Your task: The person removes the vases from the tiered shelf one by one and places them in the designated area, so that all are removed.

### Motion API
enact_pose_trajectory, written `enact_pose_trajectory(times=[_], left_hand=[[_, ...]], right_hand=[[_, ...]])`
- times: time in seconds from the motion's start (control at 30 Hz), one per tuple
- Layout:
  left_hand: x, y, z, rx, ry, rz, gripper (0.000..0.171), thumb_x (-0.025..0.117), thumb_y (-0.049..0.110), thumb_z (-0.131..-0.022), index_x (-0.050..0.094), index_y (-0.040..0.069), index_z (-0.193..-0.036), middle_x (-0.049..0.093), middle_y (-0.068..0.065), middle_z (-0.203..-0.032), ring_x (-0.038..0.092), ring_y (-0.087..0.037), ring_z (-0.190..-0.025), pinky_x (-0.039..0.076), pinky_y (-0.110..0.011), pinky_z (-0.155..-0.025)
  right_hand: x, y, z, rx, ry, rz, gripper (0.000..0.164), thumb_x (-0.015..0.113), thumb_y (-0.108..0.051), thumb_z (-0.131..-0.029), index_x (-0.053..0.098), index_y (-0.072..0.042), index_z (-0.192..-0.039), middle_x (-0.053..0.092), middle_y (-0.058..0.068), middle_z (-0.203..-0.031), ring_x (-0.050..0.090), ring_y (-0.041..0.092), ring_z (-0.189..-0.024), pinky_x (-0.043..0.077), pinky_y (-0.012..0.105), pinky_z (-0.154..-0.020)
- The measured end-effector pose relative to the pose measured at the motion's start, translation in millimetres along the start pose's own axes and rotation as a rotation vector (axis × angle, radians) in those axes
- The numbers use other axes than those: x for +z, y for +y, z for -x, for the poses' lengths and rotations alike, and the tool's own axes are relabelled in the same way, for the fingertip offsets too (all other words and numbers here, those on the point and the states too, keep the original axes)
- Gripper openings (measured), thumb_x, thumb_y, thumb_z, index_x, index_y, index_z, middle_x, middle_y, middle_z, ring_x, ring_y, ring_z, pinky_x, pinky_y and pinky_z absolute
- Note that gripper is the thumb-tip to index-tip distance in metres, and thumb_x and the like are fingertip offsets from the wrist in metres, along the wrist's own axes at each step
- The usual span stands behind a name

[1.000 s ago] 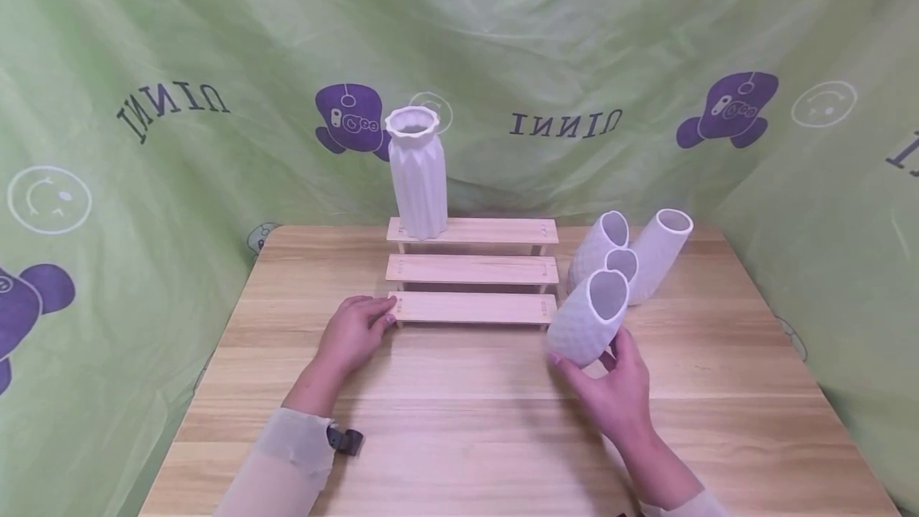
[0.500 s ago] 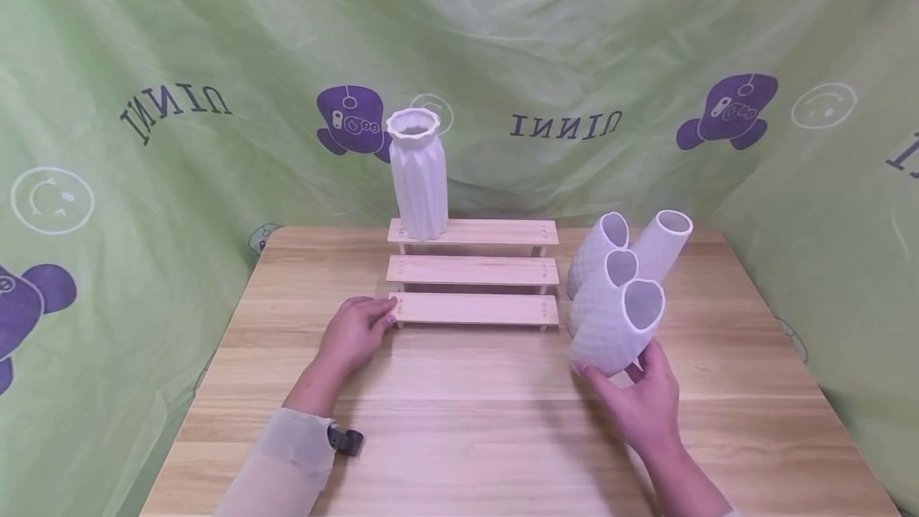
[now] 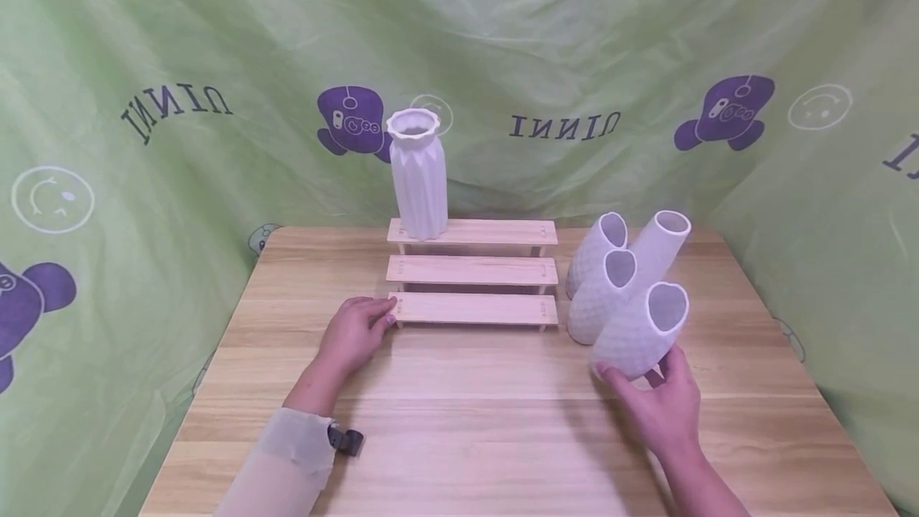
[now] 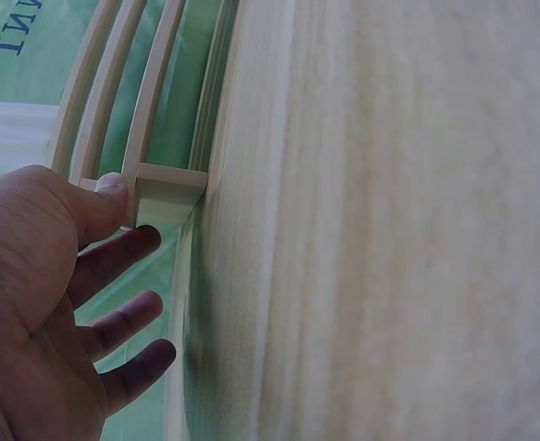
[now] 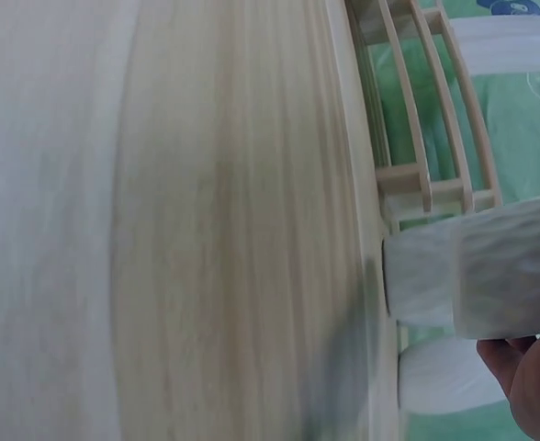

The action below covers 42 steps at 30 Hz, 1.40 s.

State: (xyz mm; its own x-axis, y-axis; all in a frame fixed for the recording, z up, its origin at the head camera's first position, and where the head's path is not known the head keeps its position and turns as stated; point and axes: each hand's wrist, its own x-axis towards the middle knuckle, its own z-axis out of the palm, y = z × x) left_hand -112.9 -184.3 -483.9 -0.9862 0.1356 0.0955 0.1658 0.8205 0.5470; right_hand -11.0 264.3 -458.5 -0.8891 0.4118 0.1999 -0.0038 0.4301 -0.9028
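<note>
A white textured vase (image 3: 632, 337) is in my right hand (image 3: 668, 413), gripped near its base by thumb and fingers. In the right wrist view the held vase (image 5: 509, 271) hangs above the table, its bottom higher than that of the vase behind it. My left hand (image 3: 352, 337) holds the left end of the lowest board of a three-step wooden stand (image 3: 474, 308). The left wrist view has the thumb and index finger at the board's corner, the other fingers spread apart. A white pleated vase (image 3: 420, 182) stands at the left of the top step.
Right of the stand are several white vases: a front textured one (image 3: 592, 309), one behind it (image 3: 596, 250) and a taller straight one (image 3: 660, 246). The wooden table (image 3: 459, 437) ends at a green printed curtain (image 3: 488, 38) behind and at both sides.
My right hand has carried the textured vase to the right, away from the stand and past the front of the standing vases. My left hand has stayed on the lowest board.
</note>
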Motion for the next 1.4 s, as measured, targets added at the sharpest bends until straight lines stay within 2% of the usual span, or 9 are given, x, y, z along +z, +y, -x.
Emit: enact_pose_trajectory(times=[0.23, 0.4, 0.5, 0.57, 0.67, 0.87, 1.03, 1.2, 1.4], left_hand=[[0.3, -0.6, -0.2, -0.008, 0.000, -0.001, 0.039, 0.070, 0.026, -0.101, 0.068, 0.018, -0.139, 0.068, -0.003, -0.137, 0.054, -0.034, -0.134, 0.042, -0.053, -0.115], [0.4, -0.9, 0.1, -0.005, 0.001, -0.003, 0.039, 0.070, 0.026, -0.101, 0.067, 0.018, -0.139, 0.068, -0.004, -0.137, 0.054, -0.034, -0.134, 0.042, -0.053, -0.115], [-0.2, -0.2, 1.0, -0.007, -0.003, -0.007, 0.039, 0.070, 0.025, -0.101, 0.067, 0.017, -0.139, 0.068, -0.004, -0.137, 0.054, -0.035, -0.134, 0.042, -0.055, -0.115], [-0.5, 0.3, 1.5, -0.010, -0.007, -0.010, 0.039, 0.069, 0.025, -0.101, 0.067, 0.017, -0.139, 0.068, -0.004, -0.137, 0.053, -0.035, -0.134, 0.041, -0.055, -0.116], [-1.0, 0.9, 1.5, -0.014, -0.009, -0.007, 0.039, 0.069, 0.026, -0.102, 0.067, 0.017, -0.139, 0.068, -0.004, -0.137, 0.053, -0.035, -0.134, 0.041, -0.055, -0.116], [-0.5, 0.9, 1.0, -0.011, -0.007, -0.007, 0.039, 0.069, 0.026, -0.101, 0.067, 0.018, -0.139, 0.068, -0.004, -0.138, 0.053, -0.035, -0.135, 0.041, -0.055, -0.116], [1.0, -0.7, 1.3, -0.009, -0.008, -0.007, 0.039, 0.070, 0.025, -0.101, 0.067, 0.017, -0.139, 0.068, -0.004, -0.138, 0.054, -0.036, -0.134, 0.042, -0.054, -0.116], [1.2, -1.6, 1.3, -0.016, -0.011, -0.003, 0.039, 0.069, 0.026, -0.101, 0.067, 0.018, -0.140, 0.067, -0.004, -0.138, 0.053, -0.035, -0.135, 0.041, -0.055, -0.116], [-0.8, 0.3, 1.5, -0.005, -0.008, -0.001, 0.039, 0.070, 0.026, -0.101, 0.067, 0.018, -0.140, 0.068, -0.004, -0.138, 0.054, -0.036, -0.134, 0.041, -0.055, -0.116]], right_hand=[[-10, 7, -9, 0.042, -0.004, 0.030, 0.086, 0.097, -0.007, -0.070, 0.055, -0.009, -0.144, 0.060, 0.008, -0.134, 0.061, 0.001, -0.109, 0.052, 0.009, -0.091], [-14, 6, -17, 0.063, 0.000, 0.045, 0.088, 0.097, -0.009, -0.070, 0.053, -0.012, -0.147, 0.060, 0.007, -0.137, 0.061, 0.003, -0.111, 0.051, 0.008, -0.092], [-15, 6, -21, 0.086, -0.001, 0.066, 0.088, 0.097, -0.014, -0.072, 0.053, -0.010, -0.147, 0.061, 0.010, -0.138, 0.062, 0.012, -0.115, 0.051, 0.009, -0.094], [-16, 7, -23, 0.103, -0.006, 0.086, 0.087, 0.097, -0.019, -0.073, 0.052, -0.008, -0.147, 0.062, 0.013, -0.138, 0.063, 0.020, -0.119, 0.052, 0.014, -0.096], [-17, 7, -26, 0.127, -0.011, 0.110, 0.090, 0.097, -0.025, -0.074, 0.050, -0.007, -0.148, 0.062, 0.016, -0.140, 0.062, 0.031, -0.123, 0.053, 0.026, -0.103], [-18, 12, -36, 0.128, -0.021, 0.106, 0.095, 0.097, -0.025, -0.074, 0.046, -0.010, -0.153, 0.059, 0.015, -0.144, 0.060, 0.035, -0.125, 0.052, 0.043, -0.108], [-16, 17, -45, 0.127, -0.032, 0.093, 0.097, 0.096, -0.024, -0.074, 0.043, -0.008, -0.155, 0.057, 0.019, -0.145, 0.058, 0.036, -0.128, 0.050, 0.048, -0.110], [-15, 21, -54, 0.162, -0.053, 0.093, 0.101, 0.095, -0.027, -0.076, 0.038, -0.007, -0.158, 0.054, 0.020, -0.148, 0.055, 0.036, -0.133, 0.047, 0.053, -0.113], [-15, 23, -60, 0.170, -0.071, 0.133, 0.104, 0.094, -0.033, -0.076, 0.036, -0.003, -0.157, 0.051, 0.026, -0.150, 0.052, 0.044, -0.134, 0.046, 0.060, -0.111]])
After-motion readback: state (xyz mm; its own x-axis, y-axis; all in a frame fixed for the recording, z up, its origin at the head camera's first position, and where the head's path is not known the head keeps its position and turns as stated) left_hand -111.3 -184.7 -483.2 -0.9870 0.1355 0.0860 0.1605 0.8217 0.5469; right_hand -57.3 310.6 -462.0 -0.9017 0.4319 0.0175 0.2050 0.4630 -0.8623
